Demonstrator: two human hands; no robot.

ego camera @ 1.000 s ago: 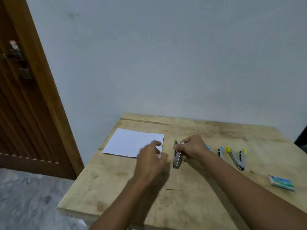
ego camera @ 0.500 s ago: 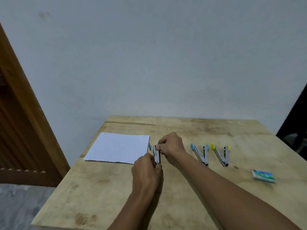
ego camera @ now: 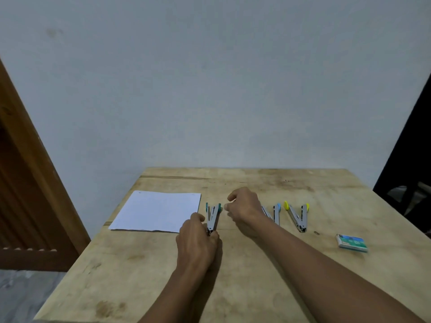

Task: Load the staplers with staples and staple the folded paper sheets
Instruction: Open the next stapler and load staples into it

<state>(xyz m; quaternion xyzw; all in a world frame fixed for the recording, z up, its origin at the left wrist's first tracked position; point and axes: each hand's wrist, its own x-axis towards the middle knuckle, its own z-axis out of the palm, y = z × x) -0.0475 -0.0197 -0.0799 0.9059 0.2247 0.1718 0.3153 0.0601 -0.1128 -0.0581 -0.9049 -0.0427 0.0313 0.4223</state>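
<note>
1. Left hand, hazard: it grips the green stapler at the hinge end only. A sideways push on the far arms would probably pivot the tool on the table
2. Hazard, loading: the staple channel looks narrow. A strip laid in askew would likely jam or break apart, and an arm let go too soon could snap down on a fingertip
3. Hazard, supply: the staple box lies well apart at the right, beyond the yellow stapler. A reach for it passes over two spread staplers, which a forearm could knock out of line
4. Left hand, state: fingers and thumb curled round the near end of the green stapler, clamped on it
5. Right hand, state: fingers curled, with the tips drawn close together just beside the green cap of the stapler's right arm. It cannot be told whether they touch the cap or pinch a staple strip
6. Green stapler, location: on the table just right of the paper sheets, arms spread in a V that opens toward the wall
7. Blue stapler: partly hidden behind the right wrist, spread open, with the yellow one beside it. It cannot be told whether any of the three holds staples
</note>
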